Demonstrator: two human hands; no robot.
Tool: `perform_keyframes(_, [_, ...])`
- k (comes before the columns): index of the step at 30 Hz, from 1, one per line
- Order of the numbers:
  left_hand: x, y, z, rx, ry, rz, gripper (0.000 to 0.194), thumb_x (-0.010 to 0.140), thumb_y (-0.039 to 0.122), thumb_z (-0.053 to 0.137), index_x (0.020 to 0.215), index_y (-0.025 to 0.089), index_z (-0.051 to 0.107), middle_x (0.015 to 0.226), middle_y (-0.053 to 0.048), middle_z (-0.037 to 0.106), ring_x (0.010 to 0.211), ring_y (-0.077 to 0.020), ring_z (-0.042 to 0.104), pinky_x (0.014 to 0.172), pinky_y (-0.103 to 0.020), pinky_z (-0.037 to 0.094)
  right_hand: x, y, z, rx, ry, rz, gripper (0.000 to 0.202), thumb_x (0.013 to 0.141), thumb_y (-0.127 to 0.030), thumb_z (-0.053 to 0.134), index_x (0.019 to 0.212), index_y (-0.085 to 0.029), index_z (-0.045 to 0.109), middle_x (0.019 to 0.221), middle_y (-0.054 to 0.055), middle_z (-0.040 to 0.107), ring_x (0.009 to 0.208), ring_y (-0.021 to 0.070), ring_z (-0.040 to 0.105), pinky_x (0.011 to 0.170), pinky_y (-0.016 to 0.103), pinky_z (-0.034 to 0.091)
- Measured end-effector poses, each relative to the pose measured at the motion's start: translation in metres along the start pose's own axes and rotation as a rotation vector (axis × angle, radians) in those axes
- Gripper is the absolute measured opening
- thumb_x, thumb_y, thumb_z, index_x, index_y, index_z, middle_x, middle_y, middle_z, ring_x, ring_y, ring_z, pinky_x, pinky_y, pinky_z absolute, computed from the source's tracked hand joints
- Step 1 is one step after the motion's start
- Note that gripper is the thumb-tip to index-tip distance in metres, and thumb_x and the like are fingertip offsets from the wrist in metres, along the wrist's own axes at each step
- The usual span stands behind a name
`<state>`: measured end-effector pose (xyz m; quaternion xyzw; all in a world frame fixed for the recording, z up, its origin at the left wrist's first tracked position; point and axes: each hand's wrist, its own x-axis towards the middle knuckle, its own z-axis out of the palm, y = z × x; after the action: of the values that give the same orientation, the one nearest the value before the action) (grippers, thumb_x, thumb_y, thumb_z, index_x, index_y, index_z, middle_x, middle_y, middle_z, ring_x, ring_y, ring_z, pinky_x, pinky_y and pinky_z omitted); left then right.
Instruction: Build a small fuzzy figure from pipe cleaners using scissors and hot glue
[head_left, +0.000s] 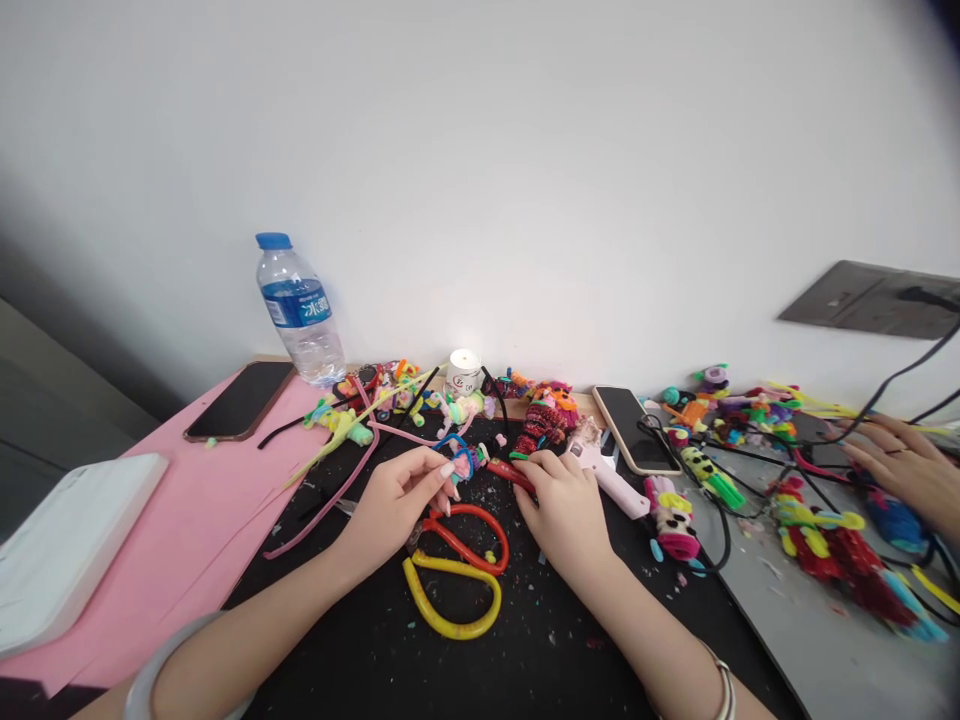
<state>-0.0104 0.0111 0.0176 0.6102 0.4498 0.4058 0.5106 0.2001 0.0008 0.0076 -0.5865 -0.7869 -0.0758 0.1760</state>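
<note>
My left hand (pixel 409 500) pinches a small pink and blue pipe cleaner piece (pixel 463 462) between thumb and fingertips. My right hand (pixel 564 510) is closed over the near end of a red stick-shaped tool (pixel 510 474); its exact kind is partly hidden by the fingers. Below my left hand lie scissors with one red and one yellow handle (pixel 454 630); their blades are mostly covered by that hand. A pale pink glue gun (pixel 611 480) rests just beyond my right hand. Near its fingertips stands a dark red fuzzy pipe cleaner figure (pixel 541 425).
Pipe cleaner figures (pixel 675 520) and loose pipe cleaners (pixel 360 470) crowd the back and right. A water bottle (pixel 300 315), paper cup (pixel 463 372), dark phone (pixel 240 402) and white-edged phone (pixel 637 430) stand or lie around. Another person's hand (pixel 904 465) reaches in at right, near cables.
</note>
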Motion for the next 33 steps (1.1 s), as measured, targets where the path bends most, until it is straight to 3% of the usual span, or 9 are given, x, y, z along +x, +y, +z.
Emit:
perform_keyframes(8, [0.004, 0.002, -0.003, -0.069, 0.125, 0.005, 0.022, 0.084, 0.035, 0.053, 0.076, 0.016, 0.057, 0.063, 0.002, 0.057, 0.056, -0.0109, 0.053, 0.058, -0.023, 0.044, 0.0, 0.005, 0.006, 0.069, -0.065, 0.027, 0.004, 0.082, -0.021, 0.061, 0.083, -0.017, 0.061, 0.087, 0.008, 0.061, 0.085, 0.0252, 0.05, 0.07, 0.036, 0.031])
perform_keyframes(14, [0.008, -0.001, -0.006, -0.08, 0.167, 0.014, 0.021, 0.085, 0.035, 0.053, 0.078, 0.015, 0.057, 0.063, 0.002, 0.057, 0.055, -0.0107, 0.052, 0.057, -0.023, 0.044, -0.001, 0.003, 0.005, 0.173, -0.102, 0.066, 0.01, 0.083, -0.013, 0.055, 0.092, -0.017, 0.056, 0.087, 0.007, 0.063, 0.084, 0.0248, 0.055, 0.073, 0.036, 0.033])
perform_keyframes(20, [0.008, -0.003, -0.007, -0.065, 0.217, 0.019, 0.022, 0.084, 0.035, 0.054, 0.075, 0.015, 0.057, 0.06, 0.002, 0.057, 0.053, -0.0106, 0.052, 0.056, -0.023, 0.043, -0.001, 0.004, 0.001, 0.258, 0.012, 0.018, 0.031, 0.09, -0.012, 0.039, 0.119, -0.018, 0.047, 0.107, 0.011, 0.064, 0.094, 0.0265, 0.057, 0.079, 0.04, 0.035])
perform_keyframes(25, [0.009, -0.004, -0.009, -0.072, 0.257, 0.017, 0.022, 0.083, 0.036, 0.055, 0.074, 0.015, 0.057, 0.058, 0.002, 0.056, 0.053, -0.0112, 0.051, 0.056, -0.023, 0.041, -0.002, 0.004, -0.001, 0.449, 0.178, 0.11, 0.039, 0.092, -0.015, 0.03, 0.13, -0.017, 0.041, 0.119, 0.014, 0.058, 0.104, 0.0274, 0.054, 0.082, 0.043, 0.039])
perform_keyframes(28, [0.009, -0.004, -0.009, -0.074, 0.245, 0.016, 0.023, 0.083, 0.036, 0.055, 0.073, 0.015, 0.057, 0.057, 0.003, 0.056, 0.052, -0.0114, 0.051, 0.055, -0.023, 0.041, -0.002, 0.003, -0.004, 0.663, 0.203, 0.209, 0.035, 0.095, -0.023, 0.028, 0.125, -0.018, 0.046, 0.097, 0.011, 0.063, 0.08, 0.0225, 0.058, 0.069, 0.036, 0.043])
perform_keyframes(31, [0.008, -0.003, -0.007, -0.086, 0.212, 0.018, 0.022, 0.083, 0.036, 0.054, 0.074, 0.016, 0.056, 0.059, 0.003, 0.055, 0.051, -0.0106, 0.05, 0.055, -0.023, 0.041, 0.001, 0.001, -0.007, 0.994, 0.175, 0.336, 0.034, 0.097, -0.032, 0.028, 0.117, -0.018, 0.05, 0.06, -0.001, 0.05, 0.05, 0.0149, 0.043, 0.048, 0.027, 0.034])
perform_keyframes(33, [0.007, -0.001, -0.006, -0.093, 0.184, 0.016, 0.021, 0.084, 0.035, 0.053, 0.076, 0.016, 0.056, 0.06, 0.003, 0.055, 0.052, -0.0102, 0.049, 0.056, -0.023, 0.04, 0.005, 0.001, -0.008, 1.211, 0.172, 0.388, 0.033, 0.096, -0.036, 0.03, 0.113, -0.017, 0.051, 0.055, -0.004, 0.046, 0.046, 0.0128, 0.036, 0.045, 0.025, 0.029])
